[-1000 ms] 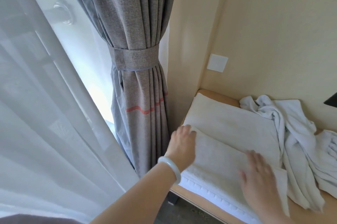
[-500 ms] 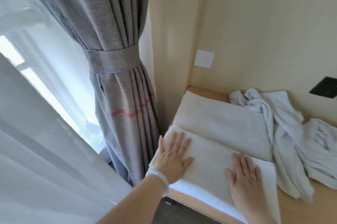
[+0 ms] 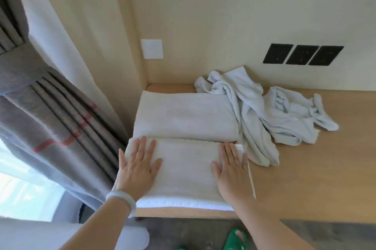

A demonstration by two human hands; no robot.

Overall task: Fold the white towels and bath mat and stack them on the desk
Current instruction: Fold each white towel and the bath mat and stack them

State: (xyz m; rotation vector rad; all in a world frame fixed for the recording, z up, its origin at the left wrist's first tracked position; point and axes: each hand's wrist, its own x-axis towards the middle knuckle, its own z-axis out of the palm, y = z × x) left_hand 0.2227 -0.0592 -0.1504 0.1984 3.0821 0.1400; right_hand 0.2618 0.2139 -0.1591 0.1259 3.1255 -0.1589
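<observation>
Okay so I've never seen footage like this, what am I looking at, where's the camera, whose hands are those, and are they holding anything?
There is no machine here. A person wears one wide-angle camera on the head, looking forward and down, so you see their own arms reaching in from below. The left hand and the right hand lie flat with straight fingers, pressing on a folded white towel at the near edge of a wooden desk. They grip nothing. Behind it lies a second folded white piece. To the right of that are a crumpled towel and a second crumpled towel, not yet folded. A grey curtain hangs on the left, and three black wall plates sit above the desk.
</observation>
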